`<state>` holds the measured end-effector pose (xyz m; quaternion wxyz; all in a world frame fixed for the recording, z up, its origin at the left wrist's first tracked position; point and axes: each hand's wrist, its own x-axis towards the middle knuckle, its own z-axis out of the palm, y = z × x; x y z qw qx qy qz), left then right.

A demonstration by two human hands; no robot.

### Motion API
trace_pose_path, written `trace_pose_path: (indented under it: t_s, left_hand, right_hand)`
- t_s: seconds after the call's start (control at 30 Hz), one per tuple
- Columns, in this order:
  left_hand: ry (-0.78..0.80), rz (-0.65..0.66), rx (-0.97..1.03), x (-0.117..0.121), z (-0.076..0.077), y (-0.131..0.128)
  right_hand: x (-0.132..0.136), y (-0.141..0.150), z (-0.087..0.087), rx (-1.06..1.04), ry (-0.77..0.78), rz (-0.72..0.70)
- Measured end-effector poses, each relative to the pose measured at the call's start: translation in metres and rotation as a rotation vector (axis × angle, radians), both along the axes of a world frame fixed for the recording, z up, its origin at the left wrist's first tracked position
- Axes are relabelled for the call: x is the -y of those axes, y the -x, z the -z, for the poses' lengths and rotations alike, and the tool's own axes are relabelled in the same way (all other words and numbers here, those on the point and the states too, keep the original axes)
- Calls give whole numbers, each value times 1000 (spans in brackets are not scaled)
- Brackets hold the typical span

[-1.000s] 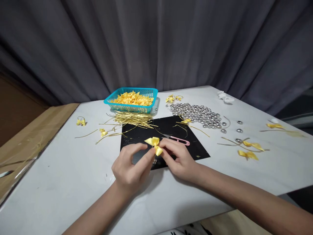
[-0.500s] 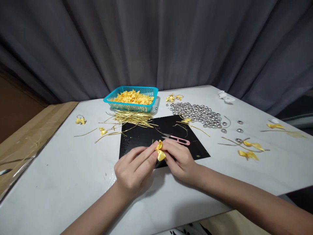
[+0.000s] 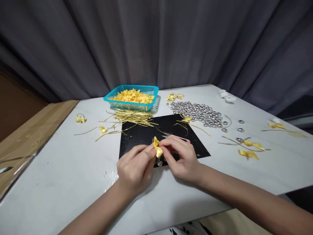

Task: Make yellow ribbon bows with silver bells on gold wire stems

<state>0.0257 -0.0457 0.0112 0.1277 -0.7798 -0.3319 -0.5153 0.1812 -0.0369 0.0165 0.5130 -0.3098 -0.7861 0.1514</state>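
A yellow satin ribbon bow (image 3: 158,151) is held up over the near edge of a black mat (image 3: 137,137). My left hand (image 3: 137,164) is closed, pinching the bow from its left side. The thumb and forefinger of my right hand (image 3: 182,158) pinch at the bow's right side, near its middle. Just below the bow a small silver bead (image 3: 159,163) shows between the hands; whether it hangs from the bow I cannot tell. Pink thread snips (image 3: 179,138) lie on the mat, partly hidden behind my right hand.
A blue basket (image 3: 107,99) of yellow bows stands at the back. Before it lies a pile of gold cords (image 3: 133,116). Silver beads (image 3: 198,112) are heaped to the right. Loose bows (image 3: 248,154) with cords lie at the right, and a finished-looking bow loop (image 3: 80,118) at the left.
The bow has shifted slightly left and up and turned in my fingers. My right hand now pinches nearer its middle, and a silver bead has come into view below.
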Motion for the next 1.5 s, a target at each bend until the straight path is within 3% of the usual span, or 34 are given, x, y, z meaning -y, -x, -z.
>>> trace_pose_path:
  t_s: [0.13, 0.23, 0.33, 0.43, 0.63, 0.83, 1.3, 1.37, 1.5]
  left_hand:
    - [-16, 13, -39, 0, 2, -1]
    - [44, 6, -32, -1, 3, -1]
    - [115, -29, -55, -4, 3, 1]
    - [80, -30, -148, -6, 1, 3]
    - [-31, -50, -321, -9, -2, 2]
    - [-26, -39, -356, -10, -3, 2]
    - [26, -85, -399, -5, -5, -2]
    - [30, -100, -402, -5, -4, -2]
    - [11, -100, -284, -6, -1, -1]
  right_hand:
    - [0, 1, 0, -19, -89, 8]
    - [-2, -2, -3, 7, -64, 0]
    - [-6, -10, -11, 2, -59, 57]
    - [-10, -16, -21, 31, -114, 85]
    - [-19, -19, -23, 177, 146, -54]
    - [-23, -18, -19, 126, 304, -151]
    - [-13, -12, -13, 5, 1, -70]
    - [-14, -12, -14, 6, 83, -82]
    - [-23, -16, -14, -114, 481, -175]
